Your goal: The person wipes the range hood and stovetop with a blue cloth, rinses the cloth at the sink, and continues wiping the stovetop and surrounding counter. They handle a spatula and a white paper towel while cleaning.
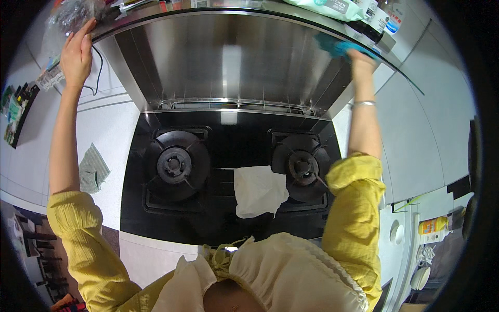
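My right hand [361, 58] is at the upper right, blurred, on a blue-teal cloth [339, 46] against the upper right of the steel panel [230, 58] behind the stove. At the upper left, my left hand [80, 50] touches the end of the dark upper edge, beside a clear plastic bag [72, 23]; it seems to hold nothing. Below lies a black two-burner gas stove [226, 144] with a left burner [174, 165] and a right burner [304, 167]. A white paper sheet [259, 191] rests on the stove between the burners, near the right one.
A grey-green folded cloth [93, 169] lies on the white counter left of the stove. Along the upper ledge are a pack of wipes [331, 8] and several bottles [376, 21]. A black cable [100, 70] hangs near my left hand. White dishes [421, 277] stand at the lower right.
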The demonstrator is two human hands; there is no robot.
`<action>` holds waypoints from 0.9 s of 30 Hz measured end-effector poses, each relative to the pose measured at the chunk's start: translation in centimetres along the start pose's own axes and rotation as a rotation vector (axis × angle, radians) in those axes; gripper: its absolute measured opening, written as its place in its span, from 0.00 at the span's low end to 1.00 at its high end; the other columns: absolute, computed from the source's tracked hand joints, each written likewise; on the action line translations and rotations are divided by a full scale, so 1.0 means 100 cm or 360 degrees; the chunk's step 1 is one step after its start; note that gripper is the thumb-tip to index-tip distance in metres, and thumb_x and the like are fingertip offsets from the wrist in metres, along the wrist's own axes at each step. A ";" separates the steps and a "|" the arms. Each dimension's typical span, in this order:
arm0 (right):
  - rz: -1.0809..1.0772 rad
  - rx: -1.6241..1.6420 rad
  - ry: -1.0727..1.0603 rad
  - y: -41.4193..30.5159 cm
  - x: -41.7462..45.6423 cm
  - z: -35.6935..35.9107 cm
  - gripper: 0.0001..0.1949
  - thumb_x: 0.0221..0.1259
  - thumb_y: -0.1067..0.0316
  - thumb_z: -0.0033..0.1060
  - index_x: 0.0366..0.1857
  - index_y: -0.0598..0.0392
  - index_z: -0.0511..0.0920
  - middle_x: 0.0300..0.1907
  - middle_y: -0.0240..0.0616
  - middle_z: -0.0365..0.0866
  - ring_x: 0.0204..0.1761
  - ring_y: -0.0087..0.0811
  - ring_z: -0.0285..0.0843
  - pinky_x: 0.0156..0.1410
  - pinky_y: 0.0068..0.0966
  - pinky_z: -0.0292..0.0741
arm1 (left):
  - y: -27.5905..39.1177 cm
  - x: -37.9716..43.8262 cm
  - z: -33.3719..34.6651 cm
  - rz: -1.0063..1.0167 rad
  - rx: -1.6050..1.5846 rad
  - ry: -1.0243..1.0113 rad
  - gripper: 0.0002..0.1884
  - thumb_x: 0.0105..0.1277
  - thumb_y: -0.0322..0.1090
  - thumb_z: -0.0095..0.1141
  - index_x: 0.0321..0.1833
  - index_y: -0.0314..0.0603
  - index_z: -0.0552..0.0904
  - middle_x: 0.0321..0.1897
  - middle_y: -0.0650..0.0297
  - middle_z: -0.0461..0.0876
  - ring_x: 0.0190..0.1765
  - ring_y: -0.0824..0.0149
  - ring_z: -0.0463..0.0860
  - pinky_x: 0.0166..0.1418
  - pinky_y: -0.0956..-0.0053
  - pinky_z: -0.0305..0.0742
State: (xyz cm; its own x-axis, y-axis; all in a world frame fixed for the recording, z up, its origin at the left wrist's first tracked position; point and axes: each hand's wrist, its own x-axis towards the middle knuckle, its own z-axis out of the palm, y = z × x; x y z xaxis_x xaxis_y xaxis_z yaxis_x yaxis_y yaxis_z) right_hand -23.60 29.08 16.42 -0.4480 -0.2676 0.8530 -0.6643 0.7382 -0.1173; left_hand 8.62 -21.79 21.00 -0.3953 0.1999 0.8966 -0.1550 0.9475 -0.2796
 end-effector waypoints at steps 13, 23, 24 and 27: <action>0.1460 0.0971 0.0696 0.129 0.048 -0.021 0.25 0.51 0.50 0.41 0.52 0.52 0.66 0.55 0.40 0.64 0.57 0.36 0.60 0.63 0.27 0.55 | 0.017 -0.002 -0.010 -0.0040 0.0138 0.0194 0.22 0.62 0.46 0.31 0.46 0.38 0.74 0.40 0.56 0.77 0.46 0.58 0.74 0.56 0.62 0.61; 0.1049 0.2507 0.1296 -0.024 0.047 0.013 0.27 0.53 0.47 0.36 0.52 0.55 0.65 0.57 0.41 0.61 0.59 0.36 0.58 0.64 0.30 0.53 | 0.019 0.000 -0.005 -0.0050 0.0120 0.0479 0.15 0.55 0.38 0.42 0.43 0.42 0.76 0.40 0.59 0.77 0.46 0.60 0.75 0.52 0.64 0.65; 0.1019 0.2598 0.1298 -0.052 0.048 0.020 0.27 0.54 0.47 0.35 0.52 0.56 0.65 0.58 0.41 0.61 0.59 0.36 0.57 0.64 0.30 0.53 | 0.020 0.001 -0.008 -0.0019 0.0154 0.0505 0.16 0.54 0.37 0.43 0.44 0.42 0.75 0.42 0.59 0.76 0.48 0.60 0.73 0.52 0.63 0.64; 0.0943 0.2783 0.1175 -0.151 0.042 0.040 0.28 0.54 0.46 0.34 0.53 0.57 0.65 0.58 0.41 0.60 0.59 0.37 0.57 0.65 0.31 0.52 | 0.031 -0.001 -0.011 -0.0048 0.0069 0.0634 0.17 0.52 0.36 0.45 0.45 0.41 0.74 0.48 0.59 0.72 0.53 0.60 0.69 0.55 0.63 0.62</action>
State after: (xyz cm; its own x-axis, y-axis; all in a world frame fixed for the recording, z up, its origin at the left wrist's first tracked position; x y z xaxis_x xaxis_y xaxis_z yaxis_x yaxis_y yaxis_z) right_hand -17.80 14.31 19.78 -0.8083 0.3396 0.4809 -0.5170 -0.8002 -0.3040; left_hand 9.20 -18.61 20.42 -0.0095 0.2614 0.9652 -0.2026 0.9447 -0.2578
